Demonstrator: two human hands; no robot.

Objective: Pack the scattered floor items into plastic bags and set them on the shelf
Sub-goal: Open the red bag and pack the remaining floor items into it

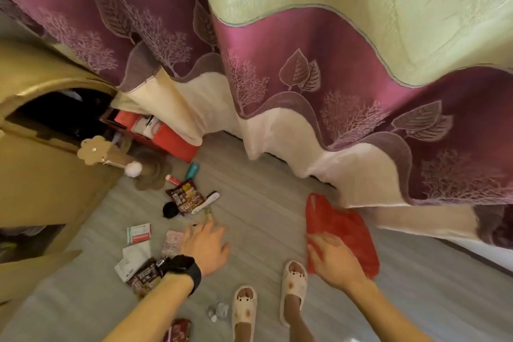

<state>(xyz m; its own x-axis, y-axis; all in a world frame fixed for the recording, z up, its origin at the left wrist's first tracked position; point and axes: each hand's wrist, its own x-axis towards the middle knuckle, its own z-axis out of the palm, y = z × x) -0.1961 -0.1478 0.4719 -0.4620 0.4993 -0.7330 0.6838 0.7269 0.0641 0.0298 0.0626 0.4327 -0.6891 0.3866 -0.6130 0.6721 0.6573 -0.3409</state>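
A red plastic bag (340, 226) hangs low over the grey floor, and my right hand (331, 259) grips its lower edge. My left hand (206, 241), with a black watch on the wrist, reaches forward over the scattered items with fingers spread and holds nothing. On the floor lie a dark snack packet (185, 197), a white comb-like item (206, 202), a black round object (170, 209), a teal bottle (192, 171), a red-and-white tube (174, 179), a small red-and-white box (139, 233), white paper packets (133, 259), a pink patterned pouch (172, 241) and another dark snack packet (143, 277).
A purple and cream curtain (305, 78) hangs along the back. A cardboard structure (41, 164) with a white pompom stands at left, red boxes (169, 136) behind it. My feet in cream slippers (293, 283) stand near crumpled clear wrap (219, 311) and a red packet (177, 330).
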